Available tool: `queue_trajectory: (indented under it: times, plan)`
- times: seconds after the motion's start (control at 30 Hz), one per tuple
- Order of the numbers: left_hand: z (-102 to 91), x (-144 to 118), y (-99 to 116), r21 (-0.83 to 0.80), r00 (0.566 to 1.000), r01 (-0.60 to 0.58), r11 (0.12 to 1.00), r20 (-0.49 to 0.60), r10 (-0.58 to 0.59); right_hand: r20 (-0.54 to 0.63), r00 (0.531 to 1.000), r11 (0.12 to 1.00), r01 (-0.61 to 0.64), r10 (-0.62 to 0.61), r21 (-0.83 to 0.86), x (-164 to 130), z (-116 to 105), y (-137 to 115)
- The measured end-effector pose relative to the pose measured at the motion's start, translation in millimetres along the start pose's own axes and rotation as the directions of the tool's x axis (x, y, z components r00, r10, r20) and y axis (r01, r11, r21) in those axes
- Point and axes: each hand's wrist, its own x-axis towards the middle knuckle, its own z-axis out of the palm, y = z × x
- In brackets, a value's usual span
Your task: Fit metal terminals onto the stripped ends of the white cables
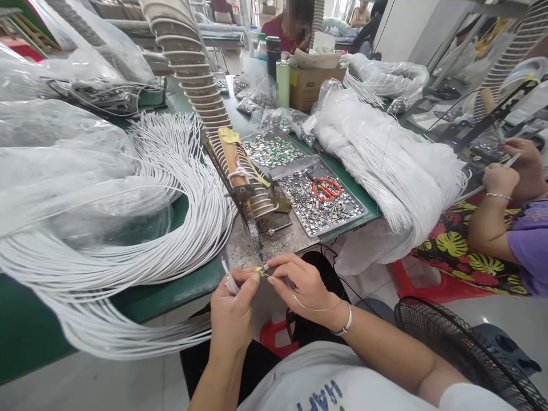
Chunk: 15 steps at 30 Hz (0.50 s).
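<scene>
My left hand [235, 299] is closed on white cable [231, 283], whose ends stick up between the fingers. A small yellow piece [259, 270] shows at its fingertips. My right hand [302, 285] is pinched close beside it, with a thin silvery wire [305, 307], like solder wire, running back under the fingers toward the wrist. The tiny part between both hands' fingertips is too small to make out. Directly above the fingertips points the dark tip of a clamped soldering iron [253, 231] with a wooden handle [231, 155].
A big bundle of white cables [201, 228] curves over the left table edge. Trays of small metal connectors [299, 200] and green boards [274, 149] lie ahead, with red-handled scissors [327, 189]. A ribbed hose [192, 74] comes down behind the iron. A co-worker's hands [500, 178] are at right, above a fan [462, 342].
</scene>
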Motion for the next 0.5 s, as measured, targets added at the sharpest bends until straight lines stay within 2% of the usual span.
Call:
queue_trajectory:
  times: [0.17,0.27,0.5]
  plan:
    - [2.9,-5,8,-0.034,0.996,0.087,0.996,0.020,-0.087,-0.028,0.999,1.000,0.022,-0.023,-0.014,3,-1,-2]
    - [4.5,-7,10,-0.035,0.995,0.094,0.995,0.041,-0.092,-0.043,0.999,0.999,0.029,-0.030,-0.015,6,-1,-2]
    - [12.7,-6,17,-0.059,0.997,0.071,0.996,0.009,-0.071,-0.067,0.997,1.000,0.031,-0.031,-0.002,11,-1,-2]
